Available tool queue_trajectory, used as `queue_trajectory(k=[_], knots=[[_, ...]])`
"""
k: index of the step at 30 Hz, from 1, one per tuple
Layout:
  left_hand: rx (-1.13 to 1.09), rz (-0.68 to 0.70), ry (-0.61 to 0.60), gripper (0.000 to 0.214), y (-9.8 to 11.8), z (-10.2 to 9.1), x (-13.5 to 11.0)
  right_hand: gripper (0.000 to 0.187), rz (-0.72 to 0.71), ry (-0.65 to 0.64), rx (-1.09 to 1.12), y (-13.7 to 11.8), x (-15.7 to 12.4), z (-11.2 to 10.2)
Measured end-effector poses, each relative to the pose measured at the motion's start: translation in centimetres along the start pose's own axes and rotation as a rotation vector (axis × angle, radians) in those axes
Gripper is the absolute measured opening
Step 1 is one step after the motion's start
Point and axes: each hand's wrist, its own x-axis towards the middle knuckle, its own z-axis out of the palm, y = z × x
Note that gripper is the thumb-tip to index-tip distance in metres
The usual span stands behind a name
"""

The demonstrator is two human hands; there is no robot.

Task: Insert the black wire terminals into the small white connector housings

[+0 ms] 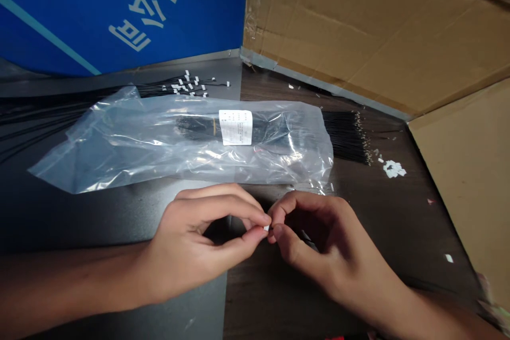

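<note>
Pinching a tiny white terminal [266, 228], the left hand [195, 228] and right hand [322, 234] are meeting narrowly at their fingertips. A clear plastic bag [119, 154] is lying farther along the worktop [99, 212].

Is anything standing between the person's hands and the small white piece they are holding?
Nothing visible stands in the way. The left hand and right hand meet directly at the small white piece; the clear plastic bag lies beyond them, apart.
</note>
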Motion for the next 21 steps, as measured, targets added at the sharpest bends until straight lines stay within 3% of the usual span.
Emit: queue_trajectory(k=[21], knots=[[-0.049,-0.06,0.01,0.024,0.22,-0.11,0.52,0.012,0.019,-0.052,0.111,0.59,-0.37,0.2]])
